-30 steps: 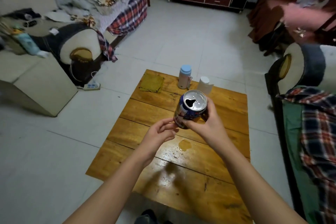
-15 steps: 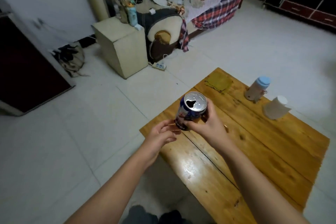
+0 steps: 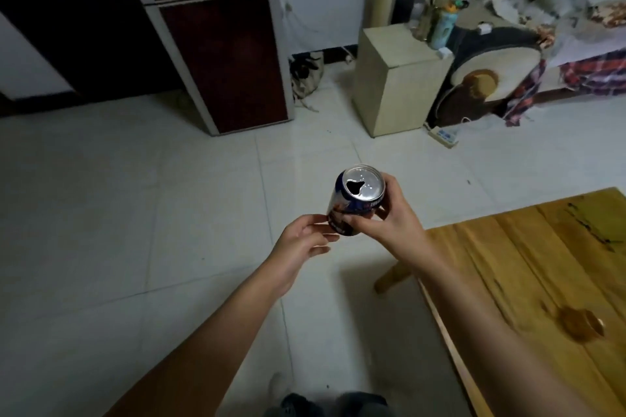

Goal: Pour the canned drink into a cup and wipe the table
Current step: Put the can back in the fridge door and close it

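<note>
Leftward I swung, the table (image 3: 528,281) sliding right; my right hand (image 3: 389,217) gripped the opened can (image 3: 355,200), left hand (image 3: 301,244) loose beside it.

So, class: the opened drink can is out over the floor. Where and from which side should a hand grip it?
Grip the drink can round its cylindrical side wall, from the side, as the right hand does. It stands roughly upright with the top open, so fingers stay below the rim. The left hand is near its base.

1. One head-worn view, looking forward and down, close over both forearms.
2. Faces mostly tiled floor (image 3: 169,213), with cabinets far left.
3. Catches only a table (image 3: 528,281) corner, near right.
</note>
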`<state>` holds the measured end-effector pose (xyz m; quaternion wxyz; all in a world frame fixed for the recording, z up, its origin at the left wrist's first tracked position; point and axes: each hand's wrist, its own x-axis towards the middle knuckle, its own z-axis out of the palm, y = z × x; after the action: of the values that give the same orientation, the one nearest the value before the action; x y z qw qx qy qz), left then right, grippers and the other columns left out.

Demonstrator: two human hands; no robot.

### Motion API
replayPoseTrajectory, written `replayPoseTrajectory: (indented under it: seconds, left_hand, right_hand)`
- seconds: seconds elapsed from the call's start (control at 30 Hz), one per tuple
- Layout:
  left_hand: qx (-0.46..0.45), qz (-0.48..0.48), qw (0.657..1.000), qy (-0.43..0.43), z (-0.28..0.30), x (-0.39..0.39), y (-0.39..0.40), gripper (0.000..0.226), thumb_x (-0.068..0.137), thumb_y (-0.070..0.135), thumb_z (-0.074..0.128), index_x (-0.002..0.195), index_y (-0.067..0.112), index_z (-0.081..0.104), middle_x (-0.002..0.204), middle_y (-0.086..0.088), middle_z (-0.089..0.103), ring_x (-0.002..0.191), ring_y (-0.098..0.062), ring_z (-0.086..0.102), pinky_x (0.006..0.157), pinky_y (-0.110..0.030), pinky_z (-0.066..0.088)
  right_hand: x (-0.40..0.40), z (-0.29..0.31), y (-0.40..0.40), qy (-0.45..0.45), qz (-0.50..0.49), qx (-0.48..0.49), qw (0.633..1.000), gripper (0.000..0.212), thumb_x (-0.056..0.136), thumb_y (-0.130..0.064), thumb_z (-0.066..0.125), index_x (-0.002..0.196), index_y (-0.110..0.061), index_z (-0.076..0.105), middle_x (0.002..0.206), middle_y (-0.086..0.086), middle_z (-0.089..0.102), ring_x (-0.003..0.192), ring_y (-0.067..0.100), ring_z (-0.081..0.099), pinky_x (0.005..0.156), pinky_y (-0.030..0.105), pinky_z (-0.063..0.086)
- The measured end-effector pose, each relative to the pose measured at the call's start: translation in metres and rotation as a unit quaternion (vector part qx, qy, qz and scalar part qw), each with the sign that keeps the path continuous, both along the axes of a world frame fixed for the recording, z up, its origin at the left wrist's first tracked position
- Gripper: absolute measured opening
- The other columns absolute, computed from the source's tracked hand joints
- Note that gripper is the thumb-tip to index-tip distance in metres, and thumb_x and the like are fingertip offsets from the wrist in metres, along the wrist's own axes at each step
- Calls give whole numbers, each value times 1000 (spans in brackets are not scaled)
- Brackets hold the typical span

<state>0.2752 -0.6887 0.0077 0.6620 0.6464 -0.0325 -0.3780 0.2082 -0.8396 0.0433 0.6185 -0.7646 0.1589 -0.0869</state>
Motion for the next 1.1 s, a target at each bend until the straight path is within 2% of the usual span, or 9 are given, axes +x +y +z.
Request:
replayPoseTrajectory:
  seconds: [0.2,0.33,0.5,0.63,0.73,0.83,1.0,1.1]
  left_hand:
    - [3,97,995,-7,0,31,91,33,84,-12,42,109,7,55,99,-12,67,92,-19,66,83,-28,50]
    - [1,167,986,-4,-1,43,141,32,85,-12,42,103,10,56,94,-9,67,89,-18,66,83,-29,49]
    - [-6,239,971,1,-5,57,192,31,85,-11,43,107,7,55,98,-11,67,92,-22,65,84,-30,49]
    - [-13,268,963,3,-9,72,223,29,77,-1,54,105,8,56,99,-11,67,92,-20,66,88,-32,49]
    - [-18,288,958,11,-13,85,243,44,62,12,54,106,9,57,100,-12,67,92,-20,67,87,-31,49]
    - [-23,299,954,14,-17,104,258,45,61,14,54,106,9,57,102,-13,67,94,-20,67,86,-31,50]
    - [-20,302,953,10,-23,154,274,48,62,13,52,109,7,55,104,-14,66,95,-20,67,88,-31,50]
    - [-15,302,953,5,-26,195,282,49,65,13,53,113,5,55,106,-15,66,95,-20,67,88,-30,50]
  right_hand:
    - [61,5,78,-2,95,-18,995,61,69,-13,78,116,-28,43,109,-18,57,103,-5,53,92,17,42]
    - [96,7,125,-2,168,-20,986,62,69,-10,77,116,-29,42,110,-18,56,104,-4,53,93,18,42]
    - [134,5,177,-4,239,-26,971,63,69,-10,77,118,-27,41,111,-14,56,105,-1,53,92,16,42]
    - [160,1,209,-7,273,-32,961,64,69,-11,77,119,-28,40,111,-17,55,107,-2,53,90,14,43]
    - [179,-1,229,-8,294,-37,955,64,70,-11,76,120,-28,40,112,-18,55,108,-2,52,89,11,43]
    - [202,-3,244,-6,306,-38,951,64,71,-10,76,121,-28,40,113,-17,54,108,-1,53,90,13,43]
    - [255,-6,262,-9,313,-44,949,64,72,-7,74,121,-28,38,110,-21,52,103,-6,52,85,6,42]
    - [298,-8,269,-7,323,-50,945,66,73,-10,74,124,-28,37,113,-21,51,107,-2,52,92,15,42]
